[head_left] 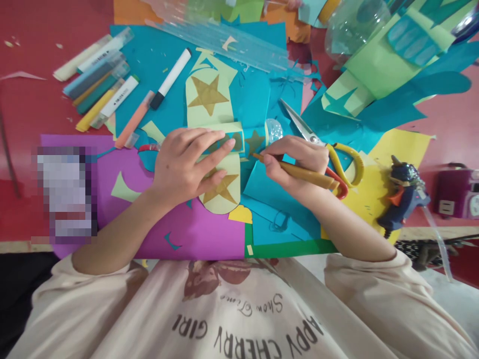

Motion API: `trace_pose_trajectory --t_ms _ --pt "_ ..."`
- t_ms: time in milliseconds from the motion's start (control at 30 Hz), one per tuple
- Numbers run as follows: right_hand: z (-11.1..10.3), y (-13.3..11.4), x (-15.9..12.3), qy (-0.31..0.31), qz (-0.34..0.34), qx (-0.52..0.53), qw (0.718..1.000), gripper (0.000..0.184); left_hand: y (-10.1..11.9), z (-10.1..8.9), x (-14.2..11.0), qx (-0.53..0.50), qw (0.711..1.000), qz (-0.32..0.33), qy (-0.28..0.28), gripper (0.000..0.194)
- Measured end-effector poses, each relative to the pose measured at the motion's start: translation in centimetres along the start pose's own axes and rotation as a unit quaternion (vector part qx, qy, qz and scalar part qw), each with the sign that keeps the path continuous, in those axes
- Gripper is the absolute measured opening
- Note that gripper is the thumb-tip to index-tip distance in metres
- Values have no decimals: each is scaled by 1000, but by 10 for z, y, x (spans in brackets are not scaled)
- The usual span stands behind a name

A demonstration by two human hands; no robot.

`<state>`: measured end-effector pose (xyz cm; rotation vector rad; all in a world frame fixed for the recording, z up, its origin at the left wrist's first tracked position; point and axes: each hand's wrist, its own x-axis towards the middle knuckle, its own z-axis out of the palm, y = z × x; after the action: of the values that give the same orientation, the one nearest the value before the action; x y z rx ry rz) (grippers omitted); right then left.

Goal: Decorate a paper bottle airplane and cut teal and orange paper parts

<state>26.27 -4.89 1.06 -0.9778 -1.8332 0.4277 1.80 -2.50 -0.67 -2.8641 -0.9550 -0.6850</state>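
At the red table (30, 109), from the head view, I'm seeing someone working with both bare hands over a pale green and blue paper craft (230, 127), which is lying mid-table on a mess of coloured sheets. The left arm is reaching in from its side, with the forearm slanting over the purple sheet (123, 214). The left hand (183, 162) is lying palm down across the middle of the craft, gripping nothing, with its fingers stretching out and a bit apart, so it's basically resting flat on the paper. Golden stars are showing above and below it.

The right forearm is angling inward too, and the right hand (301, 154) is curling round an ochre marker (309, 174), pinching it low down like a pen. The tip is pointing at the lower edge of a brownish star (255, 142) on the blue band; honestly can't tell if it's touching.

Scissors (309, 134) are lying partly hidden behind that hand, with their yellow and red handles poking out. A glue gun (402, 199) is sitting further right, and a bunch of markers (103, 85) is lying up on the left, well apart from both hands.
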Motion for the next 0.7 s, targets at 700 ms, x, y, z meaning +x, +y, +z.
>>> trace_pose_trajectory --t_ms 700 --pt "4 4 -1 -20 -37 -35 999 14 1 -2 4 -28 999 -19 1 48"
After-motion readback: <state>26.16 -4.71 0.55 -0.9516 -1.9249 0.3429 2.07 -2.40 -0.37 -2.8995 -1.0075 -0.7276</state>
